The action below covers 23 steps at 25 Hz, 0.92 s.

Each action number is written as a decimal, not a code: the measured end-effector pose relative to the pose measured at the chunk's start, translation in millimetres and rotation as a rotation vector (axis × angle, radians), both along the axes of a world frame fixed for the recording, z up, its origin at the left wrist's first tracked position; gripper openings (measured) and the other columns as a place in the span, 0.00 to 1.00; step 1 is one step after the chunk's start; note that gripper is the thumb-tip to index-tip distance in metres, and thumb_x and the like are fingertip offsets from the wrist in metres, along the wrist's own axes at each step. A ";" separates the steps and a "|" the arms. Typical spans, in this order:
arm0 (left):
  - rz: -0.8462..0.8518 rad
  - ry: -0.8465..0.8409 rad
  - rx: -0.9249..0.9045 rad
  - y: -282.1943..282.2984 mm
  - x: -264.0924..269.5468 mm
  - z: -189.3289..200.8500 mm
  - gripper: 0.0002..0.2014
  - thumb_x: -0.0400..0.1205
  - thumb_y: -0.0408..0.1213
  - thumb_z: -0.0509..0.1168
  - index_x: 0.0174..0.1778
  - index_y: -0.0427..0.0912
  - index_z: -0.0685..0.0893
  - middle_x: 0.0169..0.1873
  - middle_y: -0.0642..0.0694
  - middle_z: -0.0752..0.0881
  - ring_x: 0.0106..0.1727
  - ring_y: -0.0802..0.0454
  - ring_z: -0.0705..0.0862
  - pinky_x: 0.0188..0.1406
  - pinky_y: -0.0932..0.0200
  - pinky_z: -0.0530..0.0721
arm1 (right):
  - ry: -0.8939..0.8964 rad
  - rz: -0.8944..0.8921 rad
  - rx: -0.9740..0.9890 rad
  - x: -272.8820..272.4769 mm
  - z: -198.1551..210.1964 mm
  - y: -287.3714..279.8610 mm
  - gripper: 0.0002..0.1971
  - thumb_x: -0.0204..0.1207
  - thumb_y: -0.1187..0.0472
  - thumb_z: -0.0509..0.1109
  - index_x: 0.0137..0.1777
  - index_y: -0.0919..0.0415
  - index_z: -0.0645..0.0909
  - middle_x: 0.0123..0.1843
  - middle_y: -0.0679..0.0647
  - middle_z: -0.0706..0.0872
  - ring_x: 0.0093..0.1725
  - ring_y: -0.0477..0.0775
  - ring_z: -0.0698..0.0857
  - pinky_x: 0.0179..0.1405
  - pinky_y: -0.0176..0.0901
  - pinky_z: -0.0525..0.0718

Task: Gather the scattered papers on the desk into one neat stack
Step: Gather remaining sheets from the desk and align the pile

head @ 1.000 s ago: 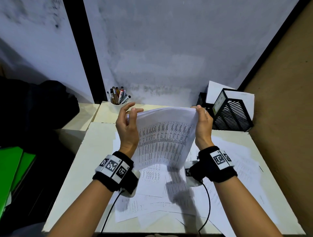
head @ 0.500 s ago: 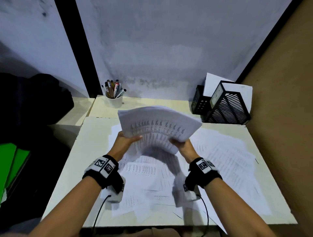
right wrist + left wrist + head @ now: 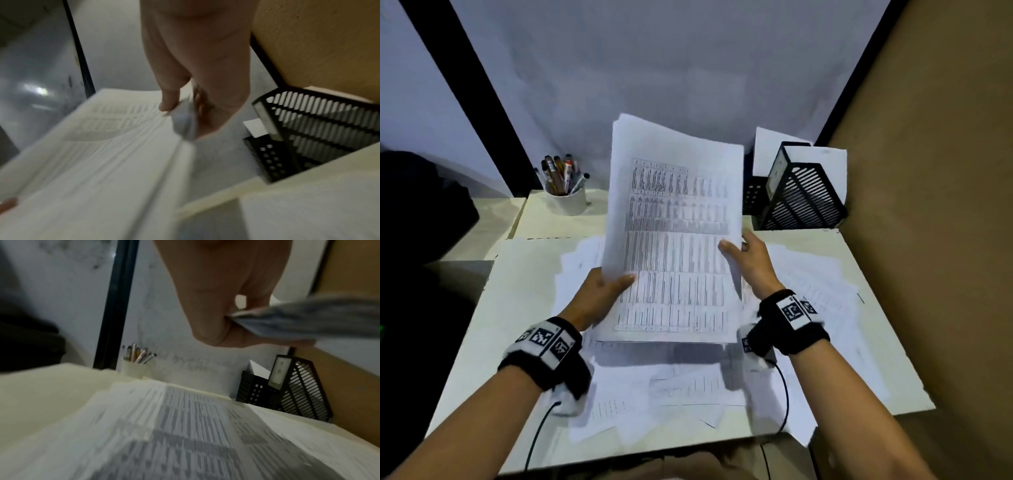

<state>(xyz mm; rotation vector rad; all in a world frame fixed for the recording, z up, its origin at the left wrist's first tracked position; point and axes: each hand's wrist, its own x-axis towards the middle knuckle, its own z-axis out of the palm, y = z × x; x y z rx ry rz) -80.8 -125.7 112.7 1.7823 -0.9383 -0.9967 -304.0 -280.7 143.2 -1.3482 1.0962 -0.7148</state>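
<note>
A thick stack of printed papers (image 3: 674,236) stands tilted upright above the desk (image 3: 517,274), its lower edge just over the sheets below. My left hand (image 3: 602,294) grips its left edge, thumb on the printed front; the left wrist view shows that hand (image 3: 222,308) pinching the stack's edge (image 3: 308,318). My right hand (image 3: 750,263) holds the right edge, thumb on the front, and the right wrist view shows its fingers (image 3: 170,100) pinching the stack (image 3: 102,146). More loose printed sheets (image 3: 681,387) lie scattered flat across the desk under and around both hands.
A white cup of pens (image 3: 566,198) stands at the back left. Black mesh file holders (image 3: 801,195) with papers stand at the back right, against a brown wall (image 3: 928,171). Wrist cables (image 3: 784,394) hang off the desk's front edge.
The stack was held nearly flat and low half a second ago; now it is turned upright with its long side vertical, and both hands have shifted to its side edges.
</note>
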 end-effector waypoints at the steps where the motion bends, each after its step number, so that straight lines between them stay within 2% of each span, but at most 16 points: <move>1: 0.055 -0.015 -0.003 1.0 -4.4 -8.6 0.10 0.79 0.42 0.66 0.38 0.38 0.80 0.31 0.40 0.81 0.34 0.46 0.79 0.32 0.58 0.77 | 0.081 -0.027 0.052 -17.3 -14.0 -7.8 0.18 0.77 0.61 0.70 0.65 0.63 0.75 0.52 0.56 0.83 0.44 0.50 0.83 0.38 0.35 0.81; 2: 0.097 -0.019 0.006 4.4 -5.1 -21.0 0.09 0.79 0.40 0.66 0.38 0.38 0.79 0.34 0.40 0.81 0.37 0.46 0.79 0.38 0.55 0.77 | 0.176 -0.079 0.108 -41.2 -32.8 -16.9 0.20 0.76 0.60 0.71 0.66 0.63 0.74 0.55 0.59 0.82 0.46 0.54 0.83 0.38 0.38 0.81; 3: 0.116 -0.027 0.030 10.0 -5.1 -31.3 0.08 0.80 0.39 0.66 0.39 0.38 0.78 0.37 0.39 0.81 0.40 0.46 0.80 0.42 0.51 0.77 | 0.288 -0.145 0.154 -70.3 -52.2 -25.3 0.22 0.75 0.60 0.72 0.67 0.64 0.74 0.60 0.62 0.81 0.51 0.58 0.83 0.43 0.43 0.83; 4: 0.134 -0.031 0.063 17.1 -3.8 -40.2 0.08 0.80 0.39 0.65 0.41 0.38 0.79 0.38 0.39 0.81 0.41 0.45 0.80 0.44 0.50 0.77 | 0.439 -0.203 0.193 -101.5 -69.6 -32.6 0.26 0.73 0.58 0.73 0.69 0.65 0.72 0.66 0.65 0.79 0.60 0.62 0.81 0.55 0.49 0.82; 5: 0.156 -0.029 0.103 24.5 -2.8 -47.9 0.08 0.80 0.38 0.65 0.41 0.37 0.79 0.38 0.38 0.81 0.42 0.45 0.80 0.45 0.49 0.77 | 0.618 -0.247 0.248 -131.1 -81.9 -35.6 0.31 0.72 0.54 0.74 0.72 0.65 0.69 0.72 0.67 0.74 0.68 0.66 0.76 0.65 0.54 0.78; 6: 0.189 -0.027 0.135 31.0 -2.9 -51.5 0.08 0.80 0.37 0.64 0.42 0.35 0.80 0.39 0.38 0.82 0.42 0.45 0.80 0.45 0.49 0.77 | 0.797 -0.289 0.307 -158.3 -92.9 -37.0 0.37 0.71 0.49 0.74 0.75 0.64 0.65 0.77 0.68 0.67 0.74 0.69 0.70 0.72 0.59 0.72; 7: 0.217 -0.028 0.150 36.8 -5.4 -54.0 0.08 0.81 0.36 0.64 0.44 0.33 0.81 0.40 0.38 0.83 0.43 0.44 0.80 0.46 0.50 0.77 | 0.948 -0.334 0.361 -179.0 -99.3 -36.0 0.43 0.70 0.45 0.74 0.78 0.63 0.58 0.79 0.69 0.61 0.77 0.71 0.64 0.74 0.63 0.67; 9: 0.263 -0.042 0.158 43.3 -11.8 -55.0 0.07 0.81 0.35 0.63 0.45 0.33 0.81 0.39 0.40 0.83 0.42 0.45 0.80 0.46 0.53 0.76 | 1.126 -0.370 0.426 -198.6 -107.4 -30.6 0.54 0.67 0.37 0.72 0.82 0.62 0.45 0.82 0.69 0.52 0.80 0.72 0.56 0.76 0.67 0.62; 11: 0.265 -0.061 0.181 46.4 -17.6 -56.6 0.08 0.81 0.35 0.63 0.38 0.36 0.79 0.33 0.42 0.80 0.35 0.48 0.77 0.40 0.55 0.74 | 1.175 -0.341 0.415 -197.6 -119.1 -25.9 0.60 0.64 0.34 0.72 0.82 0.62 0.38 0.83 0.67 0.49 0.81 0.71 0.55 0.76 0.66 0.62; 12: 0.258 -0.075 0.203 46.6 -20.0 -57.5 0.11 0.81 0.35 0.63 0.33 0.37 0.76 0.29 0.43 0.77 0.31 0.49 0.73 0.36 0.56 0.71 | 1.166 -0.331 0.394 -192.3 -125.6 -24.1 0.60 0.63 0.35 0.73 0.82 0.63 0.40 0.83 0.67 0.53 0.80 0.71 0.59 0.74 0.65 0.65; 13: 0.257 -0.080 0.223 46.6 -22.3 -58.1 0.13 0.81 0.35 0.63 0.31 0.37 0.73 0.26 0.42 0.74 0.29 0.50 0.71 0.32 0.57 0.69 | 1.145 -0.334 0.381 -188.3 -134.6 -24.6 0.59 0.62 0.36 0.76 0.81 0.66 0.45 0.80 0.68 0.60 0.77 0.71 0.65 0.70 0.64 0.71; 15: 0.262 -0.075 0.238 46.0 -26.7 -57.4 0.14 0.81 0.36 0.63 0.30 0.37 0.72 0.24 0.41 0.72 0.28 0.50 0.70 0.29 0.57 0.67 | 1.033 -0.375 0.387 -181.9 -136.3 -24.7 0.51 0.59 0.42 0.80 0.74 0.69 0.60 0.70 0.69 0.76 0.64 0.71 0.79 0.55 0.59 0.84; 16: 0.264 -0.069 0.240 45.9 -28.9 -57.0 0.15 0.81 0.36 0.63 0.29 0.37 0.71 0.23 0.42 0.71 0.27 0.50 0.69 0.28 0.58 0.66 | 0.968 -0.392 0.379 -183.9 -136.3 -28.7 0.46 0.59 0.47 0.82 0.71 0.70 0.66 0.65 0.69 0.80 0.59 0.70 0.83 0.49 0.55 0.85; 18: 0.273 -0.075 0.240 46.5 -31.0 -55.4 0.17 0.81 0.36 0.63 0.27 0.38 0.69 0.21 0.43 0.69 0.26 0.51 0.68 0.27 0.59 0.65 | 0.894 -0.377 0.314 -189.1 -124.9 -34.6 0.35 0.64 0.57 0.81 0.67 0.72 0.72 0.63 0.70 0.82 0.59 0.69 0.84 0.49 0.51 0.84; 21: 0.273 -0.068 0.231 48.0 -31.2 -56.0 0.17 0.81 0.37 0.64 0.28 0.39 0.69 0.22 0.43 0.69 0.26 0.51 0.68 0.28 0.59 0.65 | 0.875 -0.359 0.122 -192.5 -117.3 -35.4 0.27 0.74 0.65 0.71 0.73 0.68 0.70 0.67 0.71 0.79 0.64 0.70 0.80 0.57 0.53 0.80; 23: 0.276 -0.056 0.228 47.6 -33.0 -55.7 0.17 0.81 0.37 0.63 0.27 0.39 0.69 0.21 0.43 0.68 0.26 0.52 0.67 0.28 0.59 0.65 | 0.885 -0.325 0.018 -189.5 -113.9 -30.9 0.21 0.78 0.69 0.63 0.72 0.65 0.73 0.63 0.72 0.82 0.59 0.70 0.82 0.53 0.52 0.80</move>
